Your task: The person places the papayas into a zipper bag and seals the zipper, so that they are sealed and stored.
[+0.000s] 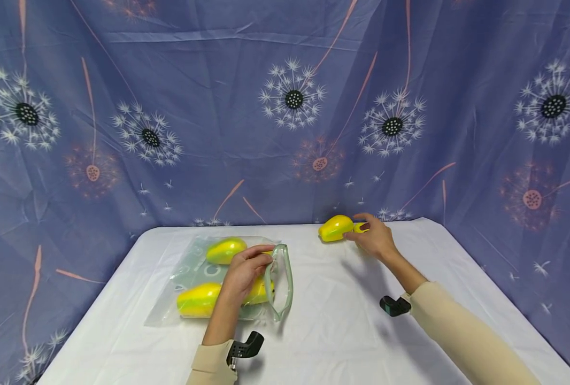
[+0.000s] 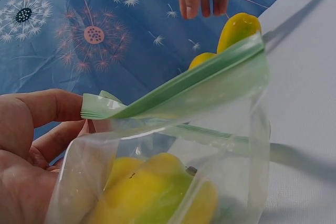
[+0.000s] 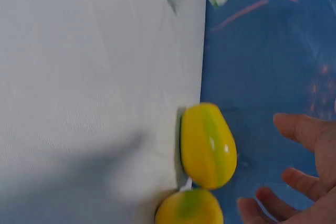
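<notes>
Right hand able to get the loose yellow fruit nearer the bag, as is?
Probably yes: the right hand is empty, fingers apart, close to that fruit; the right wrist view shows nothing between.

On the clear bag (image 1: 193, 271), left of centre in the lower half of the head view, a pale rounded character (image 1: 213, 271) is showing, possibly a C or an O; a fainter mark (image 1: 179, 287) is sitting to its lower left, too small for reading.
</notes>
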Tool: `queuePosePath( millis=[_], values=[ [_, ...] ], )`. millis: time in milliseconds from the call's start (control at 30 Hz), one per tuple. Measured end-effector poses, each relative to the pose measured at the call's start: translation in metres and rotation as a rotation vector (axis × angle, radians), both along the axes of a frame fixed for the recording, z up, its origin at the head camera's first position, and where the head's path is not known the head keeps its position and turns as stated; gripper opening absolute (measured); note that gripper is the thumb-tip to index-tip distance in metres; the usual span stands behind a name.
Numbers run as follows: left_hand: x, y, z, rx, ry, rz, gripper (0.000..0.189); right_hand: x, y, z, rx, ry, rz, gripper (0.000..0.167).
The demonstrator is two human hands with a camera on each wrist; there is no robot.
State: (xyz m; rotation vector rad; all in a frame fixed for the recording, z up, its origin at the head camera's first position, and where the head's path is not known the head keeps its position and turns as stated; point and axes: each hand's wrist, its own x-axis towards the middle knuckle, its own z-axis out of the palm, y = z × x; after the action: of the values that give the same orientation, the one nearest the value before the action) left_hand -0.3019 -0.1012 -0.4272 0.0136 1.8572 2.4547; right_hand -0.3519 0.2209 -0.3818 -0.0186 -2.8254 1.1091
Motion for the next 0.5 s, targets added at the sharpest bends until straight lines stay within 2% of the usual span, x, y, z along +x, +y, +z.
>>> queuePosePath(
  millis=[100, 267, 500],
  values=[
    [0.0, 0.0, -0.001, 0.0, -0.003, 0.001, 0.033, -0.004, 0.01, -0.002, 0.017, 0.013, -0.041, 0.071],
    [0.001, -0.001, -0.001, 0.007, -0.001, -0.004, 0.033, -0.011, 0.023, -0.013, 0.01, 0.032, -0.082, 0.074],
    [0.001, -0.001, 0.0, 0.003, 0.0, -0.006, 0.033, -0.017, 0.034, -0.03, 0.005, 0.007, -0.135, 0.079]
  ],
)
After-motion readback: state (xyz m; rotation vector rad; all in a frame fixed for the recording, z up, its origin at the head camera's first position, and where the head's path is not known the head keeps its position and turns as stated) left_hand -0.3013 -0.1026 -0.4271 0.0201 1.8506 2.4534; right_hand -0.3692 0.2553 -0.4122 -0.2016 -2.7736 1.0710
